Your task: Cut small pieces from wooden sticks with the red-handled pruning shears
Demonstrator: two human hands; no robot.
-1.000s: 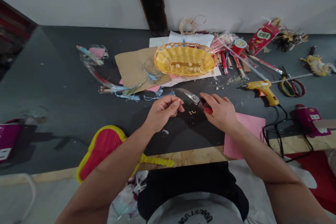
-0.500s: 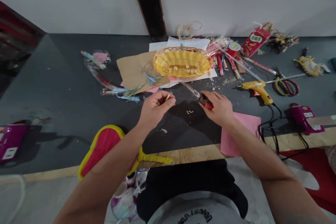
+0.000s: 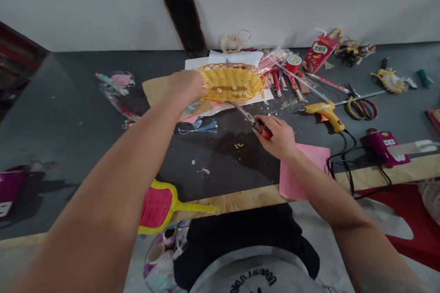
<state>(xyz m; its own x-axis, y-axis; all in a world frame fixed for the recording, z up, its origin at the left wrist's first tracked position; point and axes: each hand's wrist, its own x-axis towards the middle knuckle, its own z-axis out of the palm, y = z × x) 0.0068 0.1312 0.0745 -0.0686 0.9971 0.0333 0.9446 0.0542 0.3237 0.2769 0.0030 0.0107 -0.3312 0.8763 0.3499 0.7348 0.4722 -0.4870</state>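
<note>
My left hand (image 3: 187, 87) reaches forward to the left end of a yellow woven basket (image 3: 232, 83), and its fingers are hidden behind the back of the hand. Several small pale bits lie inside the basket. My right hand (image 3: 278, 136) grips the red handles of metal-bladed shears (image 3: 245, 113), whose blades point towards the basket. Small crumbs (image 3: 239, 145) lie on the dark table (image 3: 220, 178) in front of the shears. A sheet of pink paper (image 3: 304, 171) lies just under my right wrist.
A yellow glue gun (image 3: 325, 114) and its black cord lie to the right, beside scissors (image 3: 360, 109). Red sticks and a red carton (image 3: 319, 52) stand behind. Brown paper (image 3: 161, 91) and blue tassels (image 3: 202, 127) lie left. A red-and-yellow fan (image 3: 158, 206) overhangs the front edge.
My left hand has moved forward from above the table to the basket's left end. My right hand still holds the shears, and the view has shifted slightly.
</note>
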